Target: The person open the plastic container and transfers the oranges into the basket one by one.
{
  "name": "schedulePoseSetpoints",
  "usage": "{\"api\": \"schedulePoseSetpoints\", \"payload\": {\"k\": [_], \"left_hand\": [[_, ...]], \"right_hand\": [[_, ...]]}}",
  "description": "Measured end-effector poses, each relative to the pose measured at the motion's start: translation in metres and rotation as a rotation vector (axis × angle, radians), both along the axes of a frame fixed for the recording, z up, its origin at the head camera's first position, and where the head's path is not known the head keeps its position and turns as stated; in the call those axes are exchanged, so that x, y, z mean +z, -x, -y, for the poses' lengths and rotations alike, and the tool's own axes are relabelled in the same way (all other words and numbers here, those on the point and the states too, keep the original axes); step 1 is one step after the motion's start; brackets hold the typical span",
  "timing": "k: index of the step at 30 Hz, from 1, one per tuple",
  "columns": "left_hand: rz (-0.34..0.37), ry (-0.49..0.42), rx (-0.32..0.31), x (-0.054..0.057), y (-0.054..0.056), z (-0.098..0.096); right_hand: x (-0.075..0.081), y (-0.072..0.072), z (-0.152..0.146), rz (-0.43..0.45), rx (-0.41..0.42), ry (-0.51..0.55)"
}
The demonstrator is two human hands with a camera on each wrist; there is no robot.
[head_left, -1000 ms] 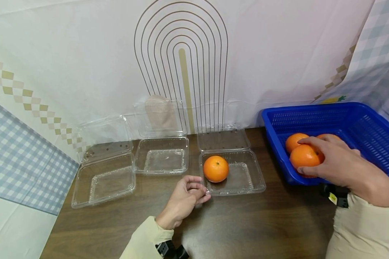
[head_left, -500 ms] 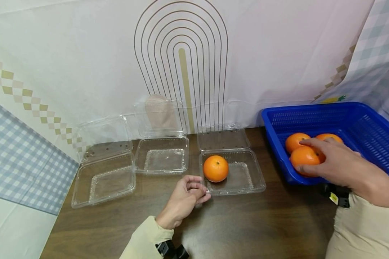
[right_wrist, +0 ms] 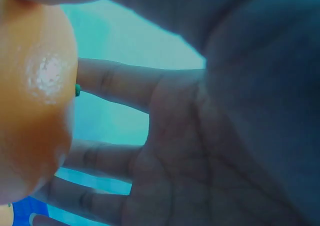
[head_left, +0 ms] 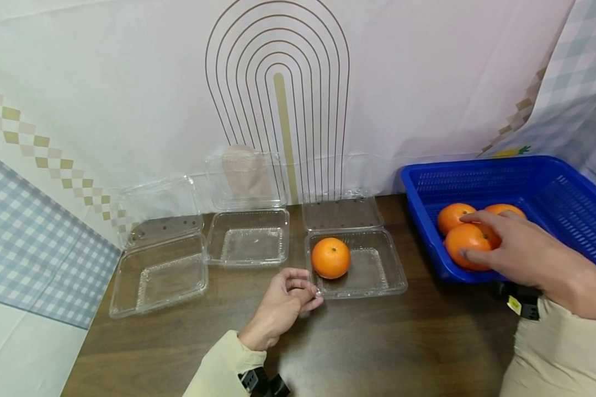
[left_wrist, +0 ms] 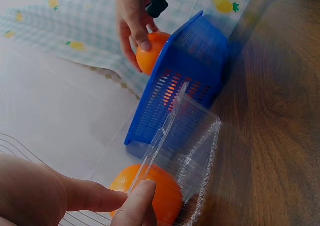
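My left hand (head_left: 280,310) pinches the near left corner of an open clear plastic clamshell box (head_left: 394,275). One orange (head_left: 330,258) sits in the left half of that box, just beyond my fingertips. In the left wrist view, the thumb and finger hold the thin clear rim in front of this orange (left_wrist: 167,196). My right hand (head_left: 531,251) reaches over the near left side of a blue plastic basket (head_left: 551,165) and grips an orange (head_left: 464,242) between thumb and fingers. The right wrist view has this orange (right_wrist: 35,96) close up, its small green stem facing the palm.
Two more oranges lie in the basket: one (head_left: 453,216) behind the gripped one, another (head_left: 505,209) partly covered by the hand. Left on the brown table (head_left: 377,353) stand two more open clear boxes, a middle one (head_left: 250,259) and a far left one (head_left: 171,298). Patterned cloth (head_left: 129,110) hangs behind.
The right hand and the orange it grips have shifted slightly to the right, with the thumb a little higher on the fruit. The left hand stays on the box corner.
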State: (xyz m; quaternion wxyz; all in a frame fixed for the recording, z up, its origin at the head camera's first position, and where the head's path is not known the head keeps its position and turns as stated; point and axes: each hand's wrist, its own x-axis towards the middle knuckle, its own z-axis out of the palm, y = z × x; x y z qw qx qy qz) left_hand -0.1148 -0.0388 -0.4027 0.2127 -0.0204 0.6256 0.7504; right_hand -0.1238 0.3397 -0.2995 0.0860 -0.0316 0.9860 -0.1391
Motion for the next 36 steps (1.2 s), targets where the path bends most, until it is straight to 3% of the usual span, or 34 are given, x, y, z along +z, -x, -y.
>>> {"api": "schedulePoseSetpoints", "payload": {"k": [14,23,30,36], "left_hand": [[0.003,0.003,0.002,0.0011,0.0,0.0008],[0.004,0.001,0.002,0.0008,0.0002,0.0006],[0.006,-0.004,0.003,0.0005,0.0006,0.0004],[0.006,-0.004,0.003,0.0004,0.0005,0.0002]], "right_hand": [[0.0005,0.0031,0.002,0.002,0.009,-0.011],[0.0001,0.0055,0.0,0.04,-0.037,0.0],[0.0037,0.0062,-0.0033,0.057,-0.109,-0.054],[0.002,0.007,-0.0031,0.033,-0.093,-0.041]]}}
